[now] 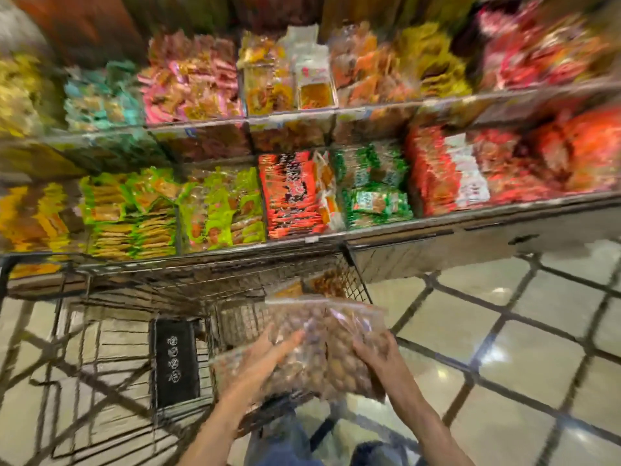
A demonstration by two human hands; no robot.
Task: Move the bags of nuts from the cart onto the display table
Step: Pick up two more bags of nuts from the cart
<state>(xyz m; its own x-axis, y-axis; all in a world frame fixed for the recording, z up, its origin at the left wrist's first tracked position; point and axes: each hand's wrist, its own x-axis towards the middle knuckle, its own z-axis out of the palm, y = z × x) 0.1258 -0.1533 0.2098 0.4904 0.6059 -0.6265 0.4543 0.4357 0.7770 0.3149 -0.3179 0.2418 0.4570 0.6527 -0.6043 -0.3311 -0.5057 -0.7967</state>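
Observation:
I hold clear bags of brown nuts (322,354) between both hands, above the near right corner of the wire cart (188,290). My left hand (268,358) lies on top of the bags with fingers stretched forward. My right hand (376,354) grips the right side of the bags, its fingers curled round the plastic. More packets (322,282) show deeper in the cart basket. The display table (437,227) stands just beyond the cart, its bins packed with coloured snack packets. The whole view is blurred by motion.
A black child-seat flap (174,361) hangs at the cart's near end. Tiled floor (504,348) with dark grid lines spreads right of the cart. An upper tier of snack bins (285,82) rises behind the front row. My legs (292,445) show at the bottom.

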